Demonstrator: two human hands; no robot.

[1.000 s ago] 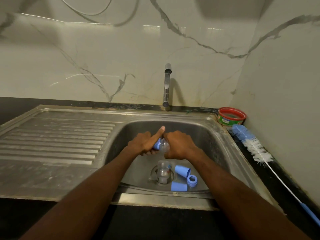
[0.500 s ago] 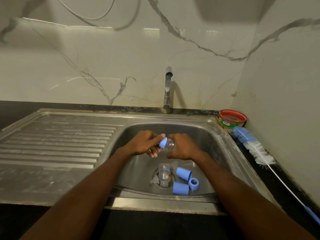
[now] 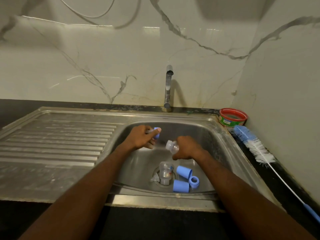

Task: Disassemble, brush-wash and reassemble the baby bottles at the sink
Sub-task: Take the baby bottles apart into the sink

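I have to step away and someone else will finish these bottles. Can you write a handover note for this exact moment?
Left hand: grips a blue collar with its teat, just unscrewed.
Right hand: holds the clear bottle, neck open, over the sink basin.
On the basin floor: another clear bottle by the drain, a loose teat, two blue caps, a blue ring.
Bottle brush lies on the counter at right, beside a red-rimmed tub. No water is running from the tap.
Done: both bottles apart, it seems.
Left: brush-wash, rinse and reassemble every part.
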